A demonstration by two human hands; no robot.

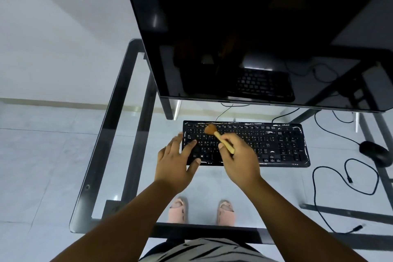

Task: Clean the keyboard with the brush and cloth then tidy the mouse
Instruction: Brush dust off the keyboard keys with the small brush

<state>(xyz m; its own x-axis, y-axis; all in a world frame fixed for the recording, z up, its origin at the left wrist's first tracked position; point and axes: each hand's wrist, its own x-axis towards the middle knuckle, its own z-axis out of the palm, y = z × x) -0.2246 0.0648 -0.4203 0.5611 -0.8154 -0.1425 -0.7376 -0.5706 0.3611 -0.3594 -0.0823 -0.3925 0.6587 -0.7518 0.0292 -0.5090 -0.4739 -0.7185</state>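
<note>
While lying flat on the glass desk (102, 134) below the dark monitor (234, 27), black keyboard (276, 144) under both hands at its left end. Right hand (239, 158) curled round the wooden handle of the brush (221, 138), bristles down on the upper-left key rows. Left hand (176, 160) spread with fingers straight, fingertips pressing the left-edge keys, thumb at the front edge. Black mouse (375, 152) well apart to the right, beside loose cables (344, 176).
</note>
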